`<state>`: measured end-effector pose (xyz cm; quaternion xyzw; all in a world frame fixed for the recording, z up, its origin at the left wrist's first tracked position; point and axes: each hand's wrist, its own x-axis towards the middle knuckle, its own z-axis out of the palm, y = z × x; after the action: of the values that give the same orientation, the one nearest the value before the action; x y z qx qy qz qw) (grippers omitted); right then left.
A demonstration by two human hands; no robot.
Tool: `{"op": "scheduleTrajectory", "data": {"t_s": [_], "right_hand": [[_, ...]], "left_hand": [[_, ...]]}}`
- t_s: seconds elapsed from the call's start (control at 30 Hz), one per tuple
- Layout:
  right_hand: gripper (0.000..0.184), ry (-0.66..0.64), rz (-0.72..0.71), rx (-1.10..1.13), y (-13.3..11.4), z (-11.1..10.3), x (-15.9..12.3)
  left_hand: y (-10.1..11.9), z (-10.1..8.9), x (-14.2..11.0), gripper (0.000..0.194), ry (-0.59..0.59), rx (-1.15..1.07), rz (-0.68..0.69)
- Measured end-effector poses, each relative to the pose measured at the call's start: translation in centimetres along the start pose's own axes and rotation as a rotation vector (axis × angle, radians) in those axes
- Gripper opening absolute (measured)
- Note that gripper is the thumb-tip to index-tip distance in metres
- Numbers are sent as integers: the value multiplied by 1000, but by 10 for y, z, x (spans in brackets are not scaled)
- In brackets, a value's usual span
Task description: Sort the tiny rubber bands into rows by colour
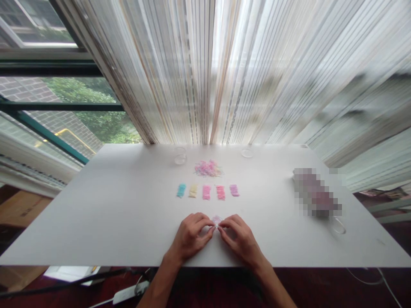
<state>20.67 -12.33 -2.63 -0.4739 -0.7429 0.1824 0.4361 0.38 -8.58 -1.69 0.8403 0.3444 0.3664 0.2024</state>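
Observation:
My left hand (195,233) and my right hand (239,235) meet near the table's front edge, thumbs and forefingers pinched almost tip to tip. Whatever lies between the fingertips is too small to name. Just beyond them is a small pile of thin pale lilac pieces (217,219). Farther back runs a row of small bundles of thin pieces: teal (181,190), pale yellow (193,191), pink (206,192), coral pink (220,192) and purple (234,190). A loose heap of mixed pastel pieces (208,168) lies behind this row.
The white table (105,222) reaches back to striped curtains (199,85). Near its far edge stand a transparent round container (180,159) and a transparent round lid or dish (247,153). A blurred-out dark reddish object (316,192) with a loop (339,226) lies on the right.

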Motion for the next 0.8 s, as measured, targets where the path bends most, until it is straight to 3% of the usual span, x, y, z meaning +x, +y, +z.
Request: {"op": "scheduleTrajectory", "data": {"t_s": [0.8], "right_hand": [[10, 9, 9, 9, -2, -1, 2]], "left_hand": [[1, 0, 1, 8, -14, 9, -5]]}}
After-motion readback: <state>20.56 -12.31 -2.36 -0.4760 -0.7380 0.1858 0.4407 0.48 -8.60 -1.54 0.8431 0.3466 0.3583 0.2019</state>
